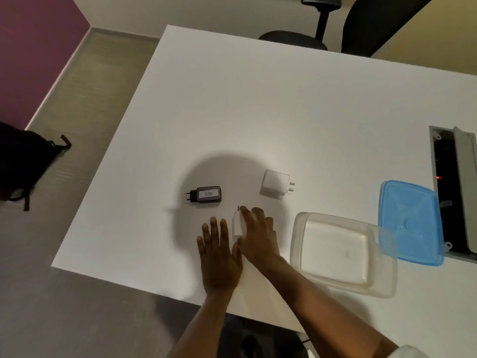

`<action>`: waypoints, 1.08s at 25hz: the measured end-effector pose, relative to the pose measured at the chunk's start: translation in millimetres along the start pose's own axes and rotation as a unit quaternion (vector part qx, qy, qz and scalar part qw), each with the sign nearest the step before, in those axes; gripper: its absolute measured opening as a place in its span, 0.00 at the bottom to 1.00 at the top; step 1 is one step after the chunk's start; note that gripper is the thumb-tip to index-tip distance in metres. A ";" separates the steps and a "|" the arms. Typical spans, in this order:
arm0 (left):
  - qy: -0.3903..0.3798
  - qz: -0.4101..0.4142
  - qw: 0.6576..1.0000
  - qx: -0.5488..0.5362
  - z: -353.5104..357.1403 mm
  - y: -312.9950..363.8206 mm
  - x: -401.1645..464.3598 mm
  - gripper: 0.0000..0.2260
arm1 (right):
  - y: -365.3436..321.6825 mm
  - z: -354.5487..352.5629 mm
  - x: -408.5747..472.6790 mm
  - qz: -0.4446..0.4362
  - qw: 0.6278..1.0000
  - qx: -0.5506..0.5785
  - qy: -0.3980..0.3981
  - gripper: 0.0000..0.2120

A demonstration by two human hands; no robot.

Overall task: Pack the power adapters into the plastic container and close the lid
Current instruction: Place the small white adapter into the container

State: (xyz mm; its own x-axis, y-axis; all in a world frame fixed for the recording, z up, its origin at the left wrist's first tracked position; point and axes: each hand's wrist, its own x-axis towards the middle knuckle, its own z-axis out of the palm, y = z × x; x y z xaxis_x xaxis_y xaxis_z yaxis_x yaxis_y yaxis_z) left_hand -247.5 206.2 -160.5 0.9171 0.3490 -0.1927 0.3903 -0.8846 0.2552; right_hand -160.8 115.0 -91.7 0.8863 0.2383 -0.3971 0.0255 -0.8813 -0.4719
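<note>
Three power adapters lie on the white table [258, 112]. A black adapter [205, 195] with a "030" label sits left of centre. A larger white adapter [275, 186] lies to its right, prongs pointing right. A small white adapter [237, 223] lies between my hands, and my right hand [258, 233] rests over it with fingers curled against its side. My left hand [219, 257] lies flat and open on the table beside it. The clear plastic container [343, 254] stands open and empty at the right, with its blue lid [410, 220] lying beyond it.
An open cable hatch [454, 192] is cut into the table at the far right. A black office chair [335, 27] stands behind the table. A black bag [23, 164] lies on the floor at the left.
</note>
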 end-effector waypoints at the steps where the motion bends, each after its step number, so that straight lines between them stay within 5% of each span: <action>1: 0.003 -0.002 1.000 0.005 2.1 -1.1 1.0 0.30 | 2.9 1.2 0.8 -0.006 1.000 -0.005 0.005 0.35; 9: 0.007 -0.016 1.000 0.005 4.7 -0.7 3.0 0.31 | 7.8 -4.7 -0.1 -0.042 0.999 -0.013 0.018 0.34; 18: 0.021 -0.012 1.000 -0.011 1.0 0.7 1.2 0.31 | 38.7 -92.5 -84.1 -0.081 0.990 0.002 0.114 0.33; 27: 0.019 -0.012 1.000 -0.016 -4.3 4.3 -0.6 0.31 | 103.1 -122.5 -104.8 0.016 0.988 -0.004 0.152 0.35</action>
State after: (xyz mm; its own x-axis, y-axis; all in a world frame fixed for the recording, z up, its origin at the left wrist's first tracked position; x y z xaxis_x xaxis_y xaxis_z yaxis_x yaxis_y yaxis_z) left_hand -246.1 203.5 -155.2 0.9096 0.3823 -0.1628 0.4142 -0.8654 0.2821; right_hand -194.4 -50.8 -2.4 0.9845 0.0774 -0.1576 -0.0032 -0.8897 -0.4566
